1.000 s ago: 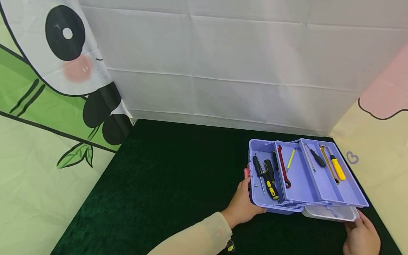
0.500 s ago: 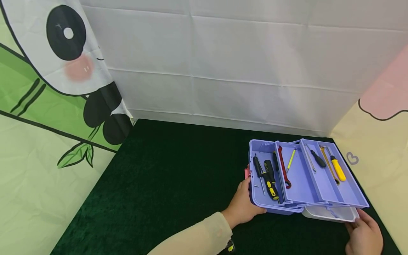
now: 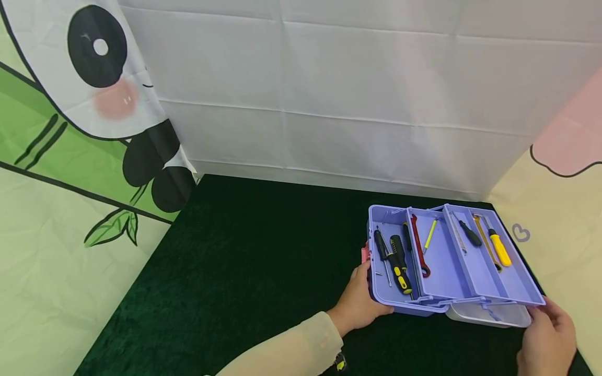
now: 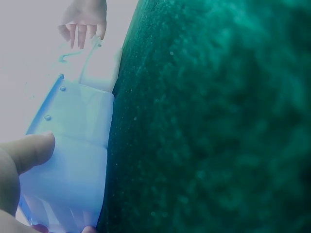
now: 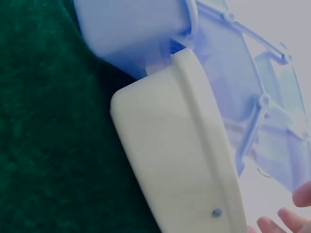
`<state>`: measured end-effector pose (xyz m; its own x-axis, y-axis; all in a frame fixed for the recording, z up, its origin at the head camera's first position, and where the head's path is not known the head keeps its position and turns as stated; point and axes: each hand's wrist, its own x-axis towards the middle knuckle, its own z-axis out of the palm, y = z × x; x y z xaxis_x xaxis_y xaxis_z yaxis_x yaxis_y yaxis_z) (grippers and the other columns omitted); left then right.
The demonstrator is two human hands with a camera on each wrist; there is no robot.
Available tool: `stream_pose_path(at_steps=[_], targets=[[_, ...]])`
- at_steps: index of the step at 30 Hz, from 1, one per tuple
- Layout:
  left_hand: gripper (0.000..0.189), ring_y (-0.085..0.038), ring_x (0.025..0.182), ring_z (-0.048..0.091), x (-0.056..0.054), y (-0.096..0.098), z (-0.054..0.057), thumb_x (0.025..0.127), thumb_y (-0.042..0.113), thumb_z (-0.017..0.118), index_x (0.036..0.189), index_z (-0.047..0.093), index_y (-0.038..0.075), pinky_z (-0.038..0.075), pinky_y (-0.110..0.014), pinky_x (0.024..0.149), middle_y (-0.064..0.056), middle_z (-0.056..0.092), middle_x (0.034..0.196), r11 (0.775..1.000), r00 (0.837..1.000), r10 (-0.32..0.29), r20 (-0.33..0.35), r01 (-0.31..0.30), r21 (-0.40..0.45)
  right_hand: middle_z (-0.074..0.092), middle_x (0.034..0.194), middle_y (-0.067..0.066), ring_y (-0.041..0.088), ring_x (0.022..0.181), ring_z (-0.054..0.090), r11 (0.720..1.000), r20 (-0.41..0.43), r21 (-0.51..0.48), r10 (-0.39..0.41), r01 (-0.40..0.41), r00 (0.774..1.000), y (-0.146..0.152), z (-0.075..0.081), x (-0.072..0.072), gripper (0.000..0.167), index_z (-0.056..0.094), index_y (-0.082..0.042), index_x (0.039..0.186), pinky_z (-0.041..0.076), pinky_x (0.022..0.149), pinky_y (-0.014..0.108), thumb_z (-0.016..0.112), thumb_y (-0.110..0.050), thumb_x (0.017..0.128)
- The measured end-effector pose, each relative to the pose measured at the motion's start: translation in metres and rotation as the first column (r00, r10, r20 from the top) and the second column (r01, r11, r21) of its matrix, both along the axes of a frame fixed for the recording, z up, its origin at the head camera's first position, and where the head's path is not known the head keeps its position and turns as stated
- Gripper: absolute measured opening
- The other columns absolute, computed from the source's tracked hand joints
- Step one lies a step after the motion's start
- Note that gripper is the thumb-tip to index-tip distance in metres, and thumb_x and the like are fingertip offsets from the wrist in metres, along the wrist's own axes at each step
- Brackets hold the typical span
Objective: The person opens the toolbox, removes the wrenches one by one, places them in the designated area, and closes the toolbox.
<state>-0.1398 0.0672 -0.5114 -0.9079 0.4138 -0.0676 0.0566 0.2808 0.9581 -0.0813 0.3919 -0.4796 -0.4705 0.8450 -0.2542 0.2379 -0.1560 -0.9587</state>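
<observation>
A lilac toolbox [image 3: 414, 310] stands unfolded on the right of the dark green cloth. My left hand [image 3: 357, 303] grips its left front corner, the thumb [image 4: 36, 150] lying on the front face. By the outer front corner of the raised cantilever tray [image 3: 522, 284] is my right hand [image 3: 547, 337]; its fingers [image 5: 291, 221] look loosely extended, and contact is unclear. Beneath that tray juts the pale lid [image 3: 489, 314]. Inside lie a red wrench [image 3: 417, 245], a gold wrench [image 3: 488, 245], a yellow-handled screwdriver [image 3: 500, 250] and several black-handled tools [image 3: 400, 274].
The green cloth [image 3: 235, 271] covers the table, reaching back to a white cloth wall [image 3: 329, 104]. Its right edge runs close beside the toolbox. Printed cloth with a panda [image 3: 99, 68] hangs on the left. Hinged arms [image 5: 252, 126] link the tray to the box.
My right hand has moved right and slightly up, from the pale lid's corner to the raised tray's outer corner. The left hand and toolbox hold their places.
</observation>
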Motion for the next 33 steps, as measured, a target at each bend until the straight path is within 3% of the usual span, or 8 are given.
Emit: stream_pose_path(at_steps=[9, 13, 16, 19, 21, 24, 28, 33], targets=[[0.103, -0.010, 0.133, 0.041, -0.001, 0.000, 0.001, 0.080, 0.019, 0.091, 0.159, 0.026, 0.029, 0.038, -0.041, 0.115, 0.007, 0.036, 0.150, 1.000, 1.000, -0.015, 0.003, 0.015, -0.009, 0.053, 0.116, -0.020, 0.001, 0.109, 0.049, 0.994, 0.051, 0.103, 0.020, -0.026, 0.998, -0.002, -0.002, 0.001, 0.047, 0.049, -0.020, 0.153, 0.039, 0.102, 0.022, 0.051, -0.017, 0.106], [0.101, -0.011, 0.130, 0.043, -0.005, -0.007, 0.008, 0.080, 0.020, 0.091, 0.159, 0.027, 0.026, 0.039, -0.041, 0.115, 0.005, 0.038, 0.148, 0.995, 0.998, -0.063, -0.008, 0.062, -0.079, 0.054, 0.140, -0.004, 0.017, 0.131, 0.047, 0.973, 0.173, 0.191, 0.092, -0.126, 0.981, 0.000, -0.013, 0.005, 0.053, 0.042, -0.016, 0.157, 0.035, 0.114, 0.036, 0.052, -0.023, 0.105], [0.099, -0.013, 0.127, 0.046, -0.010, -0.019, 0.021, 0.081, 0.021, 0.090, 0.159, 0.029, 0.022, 0.040, -0.041, 0.114, 0.002, 0.039, 0.149, 0.976, 0.992, -0.125, -0.014, 0.120, -0.181, 0.046, 0.150, 0.011, 0.029, 0.133, 0.044, 0.939, 0.270, 0.265, 0.147, -0.221, 0.952, 0.002, -0.021, 0.006, 0.057, 0.040, -0.007, 0.157, 0.040, 0.106, 0.037, 0.052, -0.024, 0.104], [0.096, -0.015, 0.132, 0.046, -0.016, -0.032, 0.039, 0.086, 0.023, 0.086, 0.161, 0.027, 0.018, 0.041, -0.039, 0.113, -0.002, 0.036, 0.155, 0.927, 0.973, -0.218, -0.072, 0.183, -0.326, 0.046, 0.146, 0.022, 0.034, 0.119, 0.046, 0.902, 0.309, 0.308, 0.206, -0.303, 0.928, 0.004, -0.026, 0.005, 0.059, 0.040, 0.002, 0.154, 0.041, 0.088, 0.031, 0.053, -0.024, 0.103], [0.092, -0.015, 0.137, 0.045, -0.020, -0.039, 0.051, 0.089, 0.026, 0.083, 0.161, 0.026, 0.015, 0.041, -0.036, 0.113, -0.005, 0.034, 0.158, 0.877, 0.945, -0.296, -0.137, 0.212, -0.431, 0.046, 0.146, 0.025, 0.035, 0.117, 0.046, 0.884, 0.327, 0.312, 0.244, -0.348, 0.913, 0.005, -0.028, 0.005, 0.060, 0.038, 0.005, 0.154, 0.040, 0.086, 0.031, 0.054, -0.023, 0.103], [0.085, -0.016, 0.144, 0.040, -0.024, -0.045, 0.066, 0.094, 0.031, 0.078, 0.161, 0.028, 0.013, 0.039, -0.034, 0.114, -0.006, 0.034, 0.161, 0.789, 0.879, -0.418, -0.227, 0.228, -0.570, 0.036, 0.156, 0.029, 0.043, 0.133, 0.041, 0.864, 0.329, 0.297, 0.307, -0.407, 0.893, 0.008, -0.029, 0.005, 0.068, 0.030, 0.005, 0.158, 0.039, 0.108, 0.045, 0.056, -0.025, 0.102], [0.078, -0.017, 0.144, 0.041, -0.028, -0.047, 0.080, 0.096, 0.035, 0.074, 0.159, 0.033, 0.013, 0.039, -0.031, 0.113, -0.007, 0.037, 0.160, 0.668, 0.766, -0.576, -0.287, 0.238, -0.705, 0.016, 0.166, 0.029, 0.049, 0.148, 0.020, 0.837, 0.343, 0.262, 0.385, -0.481, 0.857, 0.012, -0.029, 0.006, 0.082, 0.015, 0.003, 0.162, 0.013, 0.120, 0.065, 0.059, -0.032, 0.102], [0.072, -0.011, 0.136, 0.046, -0.031, -0.044, 0.089, 0.097, 0.034, 0.072, 0.157, 0.039, 0.013, 0.039, -0.024, 0.112, -0.004, 0.044, 0.152, 0.542, 0.612, -0.725, -0.316, 0.224, -0.810, 0.016, 0.166, 0.028, 0.044, 0.140, 0.026, 0.766, 0.350, 0.261, 0.492, -0.587, 0.797, 0.019, -0.029, 0.007, 0.083, 0.010, -0.002, 0.164, 0.016, 0.121, 0.060, 0.056, -0.039, 0.105]])
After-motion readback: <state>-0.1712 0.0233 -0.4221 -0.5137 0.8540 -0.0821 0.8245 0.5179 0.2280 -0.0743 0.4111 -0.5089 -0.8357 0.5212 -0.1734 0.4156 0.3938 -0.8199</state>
